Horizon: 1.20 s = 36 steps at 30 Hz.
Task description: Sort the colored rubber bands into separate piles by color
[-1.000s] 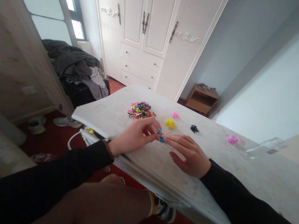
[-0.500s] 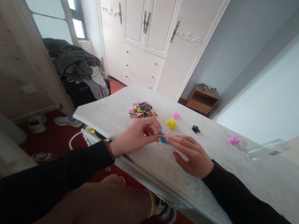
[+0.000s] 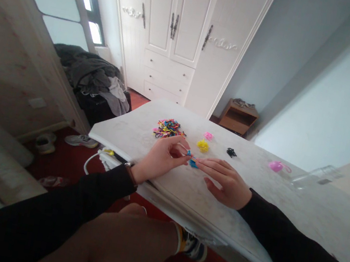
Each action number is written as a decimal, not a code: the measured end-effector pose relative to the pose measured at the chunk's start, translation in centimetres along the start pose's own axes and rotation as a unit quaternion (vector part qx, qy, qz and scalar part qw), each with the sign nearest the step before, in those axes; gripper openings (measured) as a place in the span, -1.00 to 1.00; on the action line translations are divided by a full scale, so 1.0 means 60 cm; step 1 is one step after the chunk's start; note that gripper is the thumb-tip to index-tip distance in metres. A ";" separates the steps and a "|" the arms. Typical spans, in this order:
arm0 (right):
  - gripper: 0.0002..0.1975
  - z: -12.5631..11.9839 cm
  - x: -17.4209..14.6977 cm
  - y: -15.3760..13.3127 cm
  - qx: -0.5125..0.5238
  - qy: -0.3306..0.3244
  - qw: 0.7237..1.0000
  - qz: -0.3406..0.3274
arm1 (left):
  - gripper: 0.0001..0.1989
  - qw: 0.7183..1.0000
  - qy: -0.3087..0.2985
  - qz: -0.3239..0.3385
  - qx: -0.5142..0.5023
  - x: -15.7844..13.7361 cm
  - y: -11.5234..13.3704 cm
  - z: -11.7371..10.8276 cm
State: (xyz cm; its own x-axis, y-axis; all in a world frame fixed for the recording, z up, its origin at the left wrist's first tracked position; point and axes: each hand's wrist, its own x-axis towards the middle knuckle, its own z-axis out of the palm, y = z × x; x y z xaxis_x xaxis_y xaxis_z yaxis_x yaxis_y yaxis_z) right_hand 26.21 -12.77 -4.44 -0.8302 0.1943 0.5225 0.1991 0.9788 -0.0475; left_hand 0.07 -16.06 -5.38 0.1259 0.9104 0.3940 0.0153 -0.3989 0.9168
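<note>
Small coloured elastic hair ties lie in groups on the white table [image 3: 167,175]. My left hand [image 3: 165,156] is closed in a pinch on a small blue hair tie [image 3: 189,152], thumb against fingers. My right hand [image 3: 223,180] lies close by with its fingers stretched out and its thumb apart. Its fingertips touch or nearly touch the left fingertips, and a thin orange-pink strand shows between the two. Just under the fingertips lies a small blue pile of hair ties [image 3: 193,164], partly hidden. Behind my left hand is a mixed multicoloured pile [image 3: 169,128].
Beyond my hands sit a pink group [image 3: 208,135], a yellow group [image 3: 202,145] and a black group [image 3: 231,152] of hair ties. Farther right are a pink round item with a loop [image 3: 276,166] and a clear bottle [image 3: 317,178] lying down. A white wardrobe [image 3: 182,28] stands behind the table.
The view has shifted slightly, so everything sits a little to the right. Both hands keep nearly the same pose, and the blue hair tie in my left fingers looks slightly turned.
</note>
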 end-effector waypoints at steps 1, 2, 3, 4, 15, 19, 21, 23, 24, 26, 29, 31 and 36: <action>-0.26 0.000 0.000 0.000 0.002 0.001 1.000 0.000 | -0.61 1.000 0.001 -0.004 -0.002 0.000 0.000 0.000; -0.26 0.000 0.000 0.000 0.003 0.001 1.000 0.001 | -0.59 1.000 0.003 -0.008 -0.005 0.001 0.000 0.001; -0.26 0.000 0.000 0.000 0.003 0.001 1.000 0.001 | -0.58 1.000 0.005 -0.014 -0.010 0.001 0.000 0.001; -0.26 0.000 0.000 0.000 0.003 0.002 1.000 0.001 | -0.56 1.000 0.007 -0.019 -0.015 0.002 0.000 0.001; -0.28 0.000 -0.002 0.004 -0.005 0.000 1.000 -0.005 | -0.53 0.999 0.001 -0.034 -0.042 0.006 -0.003 0.000; -0.30 -0.003 0.003 0.005 0.003 0.003 1.000 -0.004 | -0.53 0.998 0.001 -0.034 -0.043 0.007 0.001 0.000; -0.32 -0.004 0.004 0.005 0.005 0.006 1.000 -0.003 | -0.53 0.998 0.004 -0.035 -0.055 0.007 0.003 -0.001; -0.33 -0.005 0.004 0.005 0.004 0.009 1.000 -0.004 | -0.51 0.997 0.015 -0.041 -0.067 0.009 0.005 -0.003; -0.34 -0.005 0.004 0.005 0.000 0.009 1.000 -0.003 | -0.51 0.996 0.022 -0.044 -0.072 0.010 0.005 -0.004; -0.37 -0.005 0.003 0.007 -0.015 0.013 1.000 0.009 | -0.51 0.995 0.033 -0.046 -0.080 0.011 0.006 -0.006; -0.48 -0.004 0.003 0.013 -0.063 0.030 0.996 0.055 | -0.52 0.995 0.031 -0.045 -0.085 0.012 0.006 -0.007; -0.56 -0.002 0.005 0.019 -0.106 0.033 0.989 0.096 | -0.54 0.995 0.022 -0.043 -0.085 0.011 0.005 -0.005; -0.58 0.005 0.015 0.033 -0.192 -0.040 0.962 0.191 | -0.57 0.995 0.013 -0.041 -0.087 0.011 0.002 -0.002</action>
State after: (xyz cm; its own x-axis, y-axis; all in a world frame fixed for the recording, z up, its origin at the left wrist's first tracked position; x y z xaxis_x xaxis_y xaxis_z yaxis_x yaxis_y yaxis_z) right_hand 25.70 -10.65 -4.32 -0.6934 0.5537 0.4612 0.6619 0.7424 0.1038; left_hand 0.03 -15.48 -4.98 0.1048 0.9429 0.3163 -0.1482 -0.2997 0.9424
